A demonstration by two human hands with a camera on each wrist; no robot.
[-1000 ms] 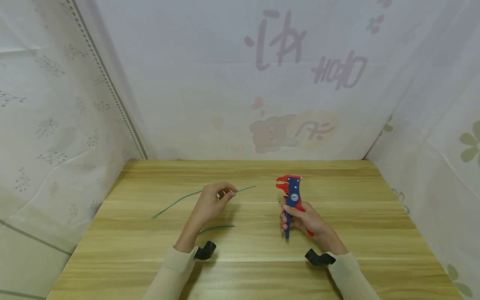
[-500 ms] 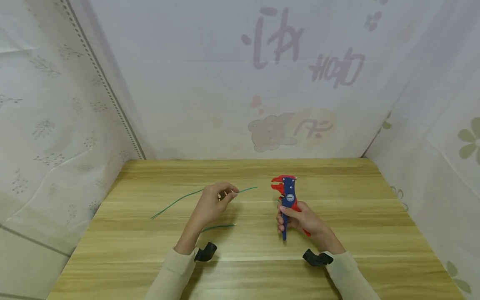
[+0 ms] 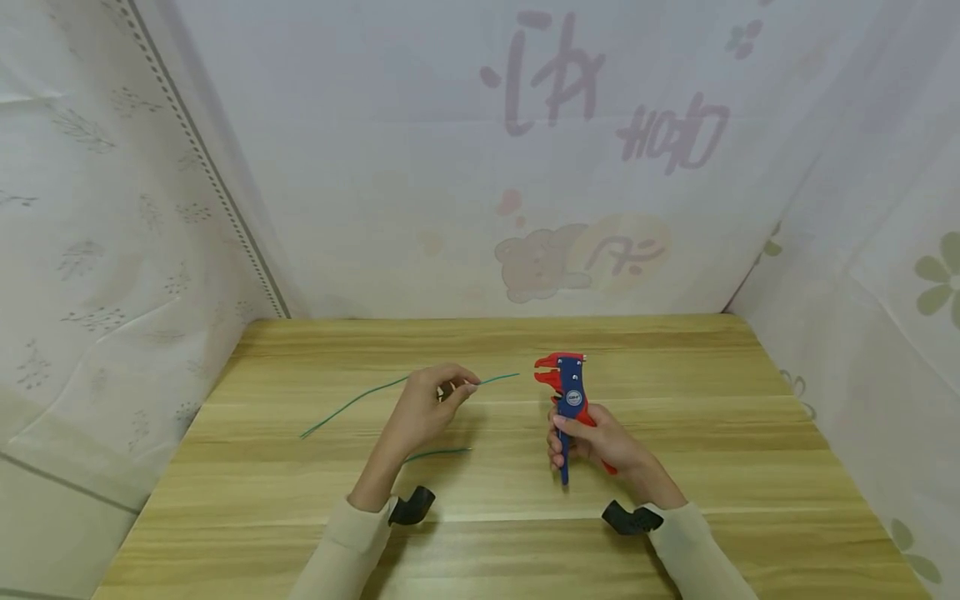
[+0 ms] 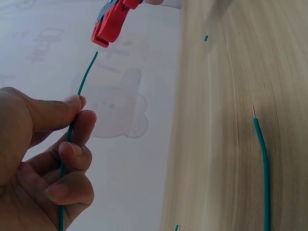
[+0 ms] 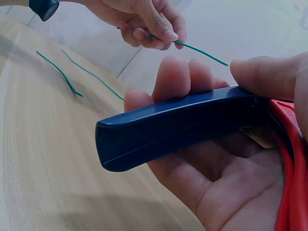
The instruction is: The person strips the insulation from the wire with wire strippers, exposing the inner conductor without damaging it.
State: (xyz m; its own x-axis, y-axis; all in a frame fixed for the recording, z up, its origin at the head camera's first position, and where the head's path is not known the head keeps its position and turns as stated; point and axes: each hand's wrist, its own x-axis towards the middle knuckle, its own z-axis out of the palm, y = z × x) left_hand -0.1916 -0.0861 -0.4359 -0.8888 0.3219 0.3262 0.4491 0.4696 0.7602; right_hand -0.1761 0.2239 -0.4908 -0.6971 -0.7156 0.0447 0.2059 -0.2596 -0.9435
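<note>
My left hand (image 3: 431,404) pinches a green wire (image 3: 501,378) between thumb and index finger. In the left wrist view the wire runs down across the other curled fingers, its free tip pointing at the tool. A red and blue wire stripper (image 3: 567,387) is in my right hand (image 3: 600,437), fingers around the blue handle (image 5: 159,122) and thumb along it. The stripper's red jaws stand apart, facing the wire tip across a short gap. Below my left hand lies a second green wire (image 3: 438,452); its end (image 4: 253,110) shows bare copper.
Left of my left hand, a length of green wire (image 3: 352,402) stretches over the wooden table (image 3: 525,558). A tiny green piece (image 4: 206,38) lies on the wood. Patterned cloth (image 3: 405,192) hangs behind and at both sides.
My right hand has moved the stripper left, bringing its jaws nearer the wire tip. My left hand has shifted only slightly to the right, still pinching the wire.
</note>
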